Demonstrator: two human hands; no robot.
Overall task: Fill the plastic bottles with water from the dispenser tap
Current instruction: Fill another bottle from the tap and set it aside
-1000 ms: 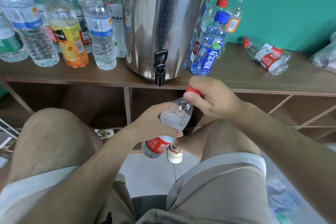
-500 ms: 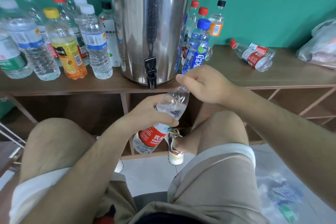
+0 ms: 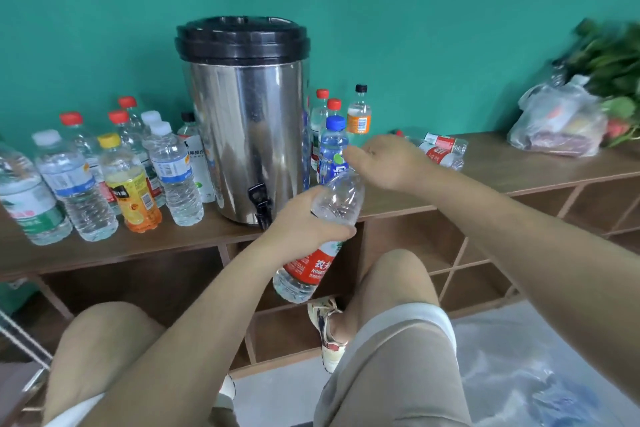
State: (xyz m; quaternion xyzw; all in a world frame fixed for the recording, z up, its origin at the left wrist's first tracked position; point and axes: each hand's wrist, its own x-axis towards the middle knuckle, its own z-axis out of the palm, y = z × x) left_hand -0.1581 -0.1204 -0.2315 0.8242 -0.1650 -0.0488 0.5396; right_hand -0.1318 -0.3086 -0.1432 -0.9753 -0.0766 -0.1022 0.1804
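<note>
Head view: my left hand (image 3: pixel 304 218) grips the red-labelled bottle (image 3: pixel 320 236), tilted, in front of the shelf's (image 3: pixel 519 170) front edge just right of the dispenser tap (image 3: pixel 260 206), while my right hand (image 3: pixel 384 161) is curled at its neck; I cannot tell if it holds a cap. Filled-looking bottles crowd the shelf's left end (image 3: pixel 74 191). This one looks nearly empty, so I judge filling it is yet to come, with several more beyond the dispenser (image 3: pixel 246 121).
</note>
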